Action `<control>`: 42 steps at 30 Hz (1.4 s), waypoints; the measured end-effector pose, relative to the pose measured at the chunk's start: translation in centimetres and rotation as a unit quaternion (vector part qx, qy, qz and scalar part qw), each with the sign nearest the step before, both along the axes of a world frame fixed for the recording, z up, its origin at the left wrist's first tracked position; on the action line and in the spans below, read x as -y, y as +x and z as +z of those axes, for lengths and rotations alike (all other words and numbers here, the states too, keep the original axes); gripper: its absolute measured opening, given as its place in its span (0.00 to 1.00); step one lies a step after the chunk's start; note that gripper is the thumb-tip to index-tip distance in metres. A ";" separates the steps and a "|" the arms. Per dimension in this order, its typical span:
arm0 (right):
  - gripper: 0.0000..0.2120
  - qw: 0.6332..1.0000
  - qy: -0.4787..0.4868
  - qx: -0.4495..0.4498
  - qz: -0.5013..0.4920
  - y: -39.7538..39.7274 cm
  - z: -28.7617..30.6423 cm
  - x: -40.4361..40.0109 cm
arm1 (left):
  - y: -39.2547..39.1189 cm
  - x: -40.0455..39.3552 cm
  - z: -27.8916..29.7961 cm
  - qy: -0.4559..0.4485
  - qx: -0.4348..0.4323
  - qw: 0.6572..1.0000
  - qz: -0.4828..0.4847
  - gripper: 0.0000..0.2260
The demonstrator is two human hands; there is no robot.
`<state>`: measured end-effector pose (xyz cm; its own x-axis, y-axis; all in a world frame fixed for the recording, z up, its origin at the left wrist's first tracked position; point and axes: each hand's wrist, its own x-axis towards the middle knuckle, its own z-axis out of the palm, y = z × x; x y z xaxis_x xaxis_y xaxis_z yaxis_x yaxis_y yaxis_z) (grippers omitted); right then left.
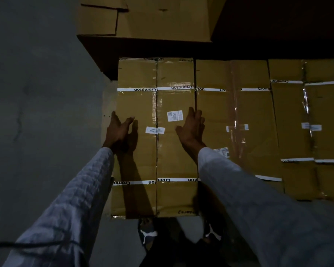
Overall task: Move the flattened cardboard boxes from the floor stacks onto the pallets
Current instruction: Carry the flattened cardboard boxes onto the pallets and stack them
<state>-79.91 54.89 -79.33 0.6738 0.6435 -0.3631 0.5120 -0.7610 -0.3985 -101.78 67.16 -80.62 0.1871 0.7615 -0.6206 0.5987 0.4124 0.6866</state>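
A brown cardboard box [168, 151] with white "Crompton" tape bands and small white labels lies flat right in front of me. My left hand [120, 130] reaches over its left edge with straight, spread fingers. At the box's right edge is my right hand [192, 128], fingers extended along the gap to the neighbouring box [237, 116]. Neither hand grips anything. A third similar box [307, 122] lies further right.
A tall stack of plain cardboard [152, 20] stands behind the boxes, dark in shadow at the right. Grey concrete floor [37, 112] spreads to the left. My feet in sandals [148, 234] stand at the box's near edge. A dark cord crosses my left sleeve.
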 end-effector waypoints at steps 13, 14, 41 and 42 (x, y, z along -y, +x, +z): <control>0.27 0.993 0.067 -0.066 -0.071 8.0 25.9 9.2 | 15.1 8.2 27.3 0.018 0.061 0.984 -0.169 0.25; 0.27 0.992 0.075 -0.064 -0.083 9.0 28.4 11.1 | 16.4 9.6 29.8 0.017 0.066 0.981 -0.179 0.25; 0.23 0.918 0.186 0.039 -0.349 52.9 62.1 71.7 | 72.6 63.6 63.4 0.097 0.194 0.851 -0.477 0.19; 0.23 0.918 0.181 0.043 -0.349 54.7 62.2 73.1 | 74.8 65.1 63.1 0.091 0.192 0.850 -0.481 0.20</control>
